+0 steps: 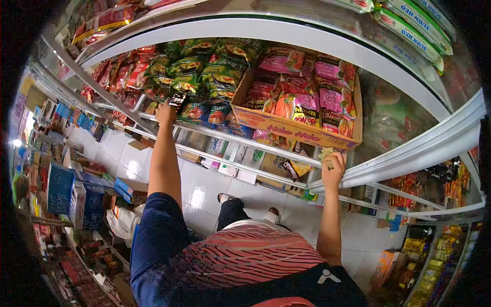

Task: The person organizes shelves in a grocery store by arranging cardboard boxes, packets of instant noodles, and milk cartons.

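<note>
My left hand (pixel 164 113) is closed at the lower edge of the glass case, beside a small dark object with bright marks like a lit screen (pixel 177 101). Green noodle packets (pixel 222 77) lie just beyond it. My right hand (pixel 333 168) is closed round a crumpled yellowish cloth (pixel 326 153) at the white front rail. Directly above that hand is the lower right corner of an open cardboard box (pixel 291 129), filled with pink and red packets (pixel 299 107). Part of the cloth is hidden by my fingers.
A curved white frame (pixel 286 30) arches over the packets. Red packets (pixel 110 77) fill the case's left side. Blue cartons (pixel 61 187) and a white bag (pixel 123 222) stand at left. Below are white floor tiles (pixel 197 176) and my feet. Yellow goods (pixel 434 266) line the lower right.
</note>
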Available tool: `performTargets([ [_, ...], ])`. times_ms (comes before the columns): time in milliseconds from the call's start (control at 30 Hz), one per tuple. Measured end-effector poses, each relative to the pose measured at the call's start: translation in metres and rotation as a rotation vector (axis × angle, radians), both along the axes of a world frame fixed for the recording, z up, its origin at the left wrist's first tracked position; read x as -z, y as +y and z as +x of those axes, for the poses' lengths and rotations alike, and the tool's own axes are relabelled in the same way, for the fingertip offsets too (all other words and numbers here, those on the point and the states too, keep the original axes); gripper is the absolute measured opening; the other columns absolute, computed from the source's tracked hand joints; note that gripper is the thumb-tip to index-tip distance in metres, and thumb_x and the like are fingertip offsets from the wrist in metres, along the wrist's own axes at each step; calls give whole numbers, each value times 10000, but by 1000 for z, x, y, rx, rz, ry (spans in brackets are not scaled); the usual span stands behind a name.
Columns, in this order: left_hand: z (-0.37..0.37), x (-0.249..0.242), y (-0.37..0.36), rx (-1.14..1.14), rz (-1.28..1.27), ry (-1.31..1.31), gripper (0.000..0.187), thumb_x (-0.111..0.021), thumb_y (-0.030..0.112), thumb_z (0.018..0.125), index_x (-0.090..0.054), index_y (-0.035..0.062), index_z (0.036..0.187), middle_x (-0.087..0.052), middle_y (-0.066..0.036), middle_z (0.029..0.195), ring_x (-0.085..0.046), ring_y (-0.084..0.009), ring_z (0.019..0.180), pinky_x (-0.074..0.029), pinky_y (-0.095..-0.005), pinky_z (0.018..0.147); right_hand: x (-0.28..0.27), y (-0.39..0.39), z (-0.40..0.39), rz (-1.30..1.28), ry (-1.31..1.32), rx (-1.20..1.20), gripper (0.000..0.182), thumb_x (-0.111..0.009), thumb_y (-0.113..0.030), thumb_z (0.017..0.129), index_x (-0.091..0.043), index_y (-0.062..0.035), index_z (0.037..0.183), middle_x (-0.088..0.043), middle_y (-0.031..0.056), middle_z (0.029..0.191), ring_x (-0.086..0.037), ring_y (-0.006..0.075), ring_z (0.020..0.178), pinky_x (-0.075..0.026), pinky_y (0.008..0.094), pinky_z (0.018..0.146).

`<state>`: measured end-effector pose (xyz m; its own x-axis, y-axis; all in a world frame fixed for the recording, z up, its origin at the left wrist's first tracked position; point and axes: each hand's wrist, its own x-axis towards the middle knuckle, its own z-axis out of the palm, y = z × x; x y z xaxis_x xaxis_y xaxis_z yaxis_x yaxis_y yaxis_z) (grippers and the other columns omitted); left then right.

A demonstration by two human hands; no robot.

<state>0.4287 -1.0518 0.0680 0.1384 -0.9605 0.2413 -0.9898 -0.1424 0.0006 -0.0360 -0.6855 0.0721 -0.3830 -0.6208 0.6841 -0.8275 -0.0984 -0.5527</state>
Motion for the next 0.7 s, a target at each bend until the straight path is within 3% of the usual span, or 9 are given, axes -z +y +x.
performTargets([
  [333, 0, -17, -10, -59, 262, 35, 422, -361, 262, 843, -409, 306, 1259, -492, -152, 1190, -498, -371, 1044, -390, -484, 856, 3, -3, -2, -15, -15, 9, 140, -560, 61, 554, -507, -47, 626, -512, 68, 743, -461, 273, 759, -382, 344, 697],
  [400, 14, -8, -14, 70, -28, 79, 305, -459, 195, 773, -572, 81, 1032, -622, -176, 849, -595, -372, 766, -466, -462, 641, 4, -3, -3, -27, -19, 12, 140, -559, 60, 553, -503, -46, 626, -511, 67, 743, -457, 273, 760, -380, 344, 697],
  [433, 25, -8, -26, 48, 91, 121, 517, -461, 179, 771, -402, 276, 1276, -631, -118, 902, -549, -283, 995, -428, -425, 800, 5, -3, -3, -40, -11, 7, 140, -559, 59, 553, -503, -44, 630, -509, 70, 741, -456, 275, 763, -378, 344, 698],
  [467, 26, -23, -13, 81, -35, 195, 441, -443, 149, 772, -476, 159, 1212, -635, -122, 786, -571, -271, 935, -456, -425, 721, 6, -3, -3, -51, -6, 3, 141, -558, 58, 553, -502, -42, 634, -507, 72, 740, -454, 277, 766, -377, 343, 699],
  [500, 110, 31, -87, 389, -190, -487, 417, -522, 98, 770, -464, 53, 1181, -595, -199, 936, -578, -279, 720, -476, -368, 639, 5, -2, -1, -11, 6, 20, 149, -567, 51, 550, -517, -43, 655, -509, 78, 763, -459, 280, 790, -379, 353, 716],
  [600, 56, -155, 49, 574, 123, 1010, 358, -424, 293, 841, -580, 28, 1025, -594, -74, 983, -569, -145, 869, -443, -290, 718, -1, -1, 11, 41, 71, 83, 165, -581, 39, 549, -532, -45, 682, -514, 79, 814, -465, 277, 820, -384, 369, 732],
  [633, 27, -216, 110, 658, 130, 1091, 361, -422, 261, 832, -566, -6, 1027, -597, -86, 960, -571, -156, 854, -428, -292, 764, 0, 0, 15, 83, 98, 77, 166, -599, 19, 559, -536, -39, 701, -517, 70, 852, -470, 279, 852, -390, 381, 740],
  [667, 34, -262, 143, 787, 274, 956, 476, -420, 403, 840, -550, 20, 1093, -588, -75, 1043, -562, -191, 903, -429, -295, 765, -1, -3, 21, 81, 95, 83, 166, -599, 19, 559, -536, -39, 701, -517, 70, 852, -470, 279, 852, -390, 381, 740],
  [700, 12, -305, 221, 706, -25, 803, 425, -451, 331, 838, -546, 3, 1093, -598, -104, 1006, -565, -190, 895, -430, -286, 773, -3, -10, 28, 75, 116, 4, 186, -606, 11, 567, -545, -39, 736, -515, 71, 875, -471, 287, 871, -397, 384, 751],
])
